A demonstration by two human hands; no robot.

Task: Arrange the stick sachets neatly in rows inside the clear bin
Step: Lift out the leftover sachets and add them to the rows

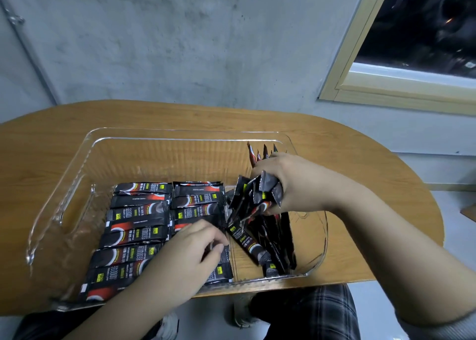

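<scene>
A grey concrete wall (180,43) and a pale-framed window (401,81) stand behind a rounded wooden table (51,143). On the table sits the clear bin (77,174), reaching its near edge. Inside the bin, black stick sachets (139,218) lie flat in two neat columns across the left and middle (labels running sideways). At the right end a loose heap of sachets (270,244) leans at mixed angles. The left hand (185,259) rests over the second column, its fingers curled with the tips pressing a sachet there. The right hand (298,185) hovers above the heap, fingers closed around a bundle of sachets (255,192) that fans out downward. Below the table edge, plaid trousers (322,311) show.
</scene>
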